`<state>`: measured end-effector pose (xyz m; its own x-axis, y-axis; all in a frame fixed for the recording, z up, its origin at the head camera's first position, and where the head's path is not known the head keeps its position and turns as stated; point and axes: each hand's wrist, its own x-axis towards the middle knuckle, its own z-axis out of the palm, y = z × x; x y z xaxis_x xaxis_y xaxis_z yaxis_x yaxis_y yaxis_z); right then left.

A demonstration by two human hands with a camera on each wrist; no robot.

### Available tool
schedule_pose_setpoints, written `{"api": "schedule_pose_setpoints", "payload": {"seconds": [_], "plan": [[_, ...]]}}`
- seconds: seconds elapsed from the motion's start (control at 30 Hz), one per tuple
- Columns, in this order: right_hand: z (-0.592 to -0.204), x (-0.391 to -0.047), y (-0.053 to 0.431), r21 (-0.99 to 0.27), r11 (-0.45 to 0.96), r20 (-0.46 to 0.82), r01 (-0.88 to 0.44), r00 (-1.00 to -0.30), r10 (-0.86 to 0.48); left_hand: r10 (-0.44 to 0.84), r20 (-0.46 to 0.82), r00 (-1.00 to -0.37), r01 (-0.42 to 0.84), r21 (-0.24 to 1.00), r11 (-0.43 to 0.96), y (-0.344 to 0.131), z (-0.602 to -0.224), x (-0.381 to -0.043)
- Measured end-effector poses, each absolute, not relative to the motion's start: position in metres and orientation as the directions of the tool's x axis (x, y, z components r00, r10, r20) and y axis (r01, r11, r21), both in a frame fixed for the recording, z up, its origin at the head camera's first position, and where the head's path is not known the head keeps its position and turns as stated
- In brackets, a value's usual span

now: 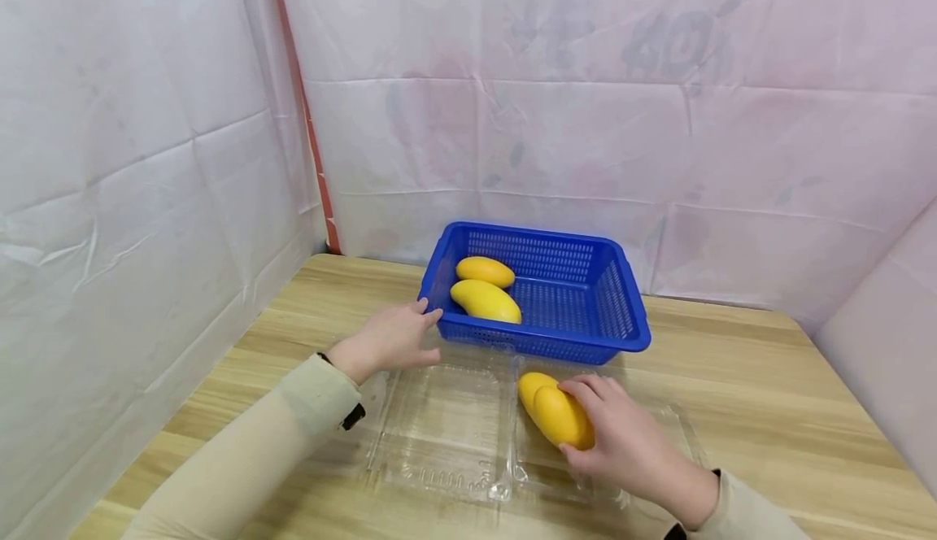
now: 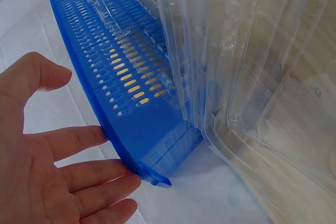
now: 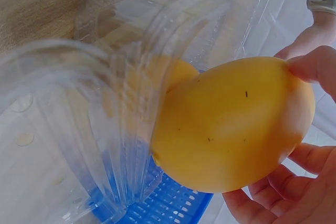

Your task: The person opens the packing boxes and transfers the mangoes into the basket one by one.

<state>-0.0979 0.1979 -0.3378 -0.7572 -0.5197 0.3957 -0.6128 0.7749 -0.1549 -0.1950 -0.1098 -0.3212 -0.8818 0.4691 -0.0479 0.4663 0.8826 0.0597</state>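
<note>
Right hand [image 1: 625, 438] grips yellow mango [image 1: 562, 418]; looks light, firm, slick, so probably best held round the fat middle. Left hand [image 1: 391, 337], fingers spread, touches blue basket [image 1: 542, 345].

Smooth mango [image 3: 236, 124], glossy plastic container [image 1: 454, 426], wood-grain table [image 1: 761, 394]

We're up at the head, looking forward and down at the blue basket [image 1: 538, 331], and both wrist views, right in close, share it too!
</note>
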Motion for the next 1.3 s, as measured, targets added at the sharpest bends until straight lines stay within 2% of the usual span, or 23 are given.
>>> {"api": "schedule_pose_setpoints", "payload": {"seconds": [0.83, 1.3], "plan": [[-0.332, -0.103, 0.202, -0.162, 0.771, 0.384, -0.616, -0.759, -0.526, 0.482, -0.028, -0.876, 0.481, 0.027, 0.876, -0.107, -0.323, -0.195], [-0.324, -0.114, 0.199, -0.162, 0.776, 0.362, -0.610, -0.768, -0.528, 0.484, -0.009, -0.875, 0.483, 0.049, 0.874, -0.110, -0.323, -0.198]]}}
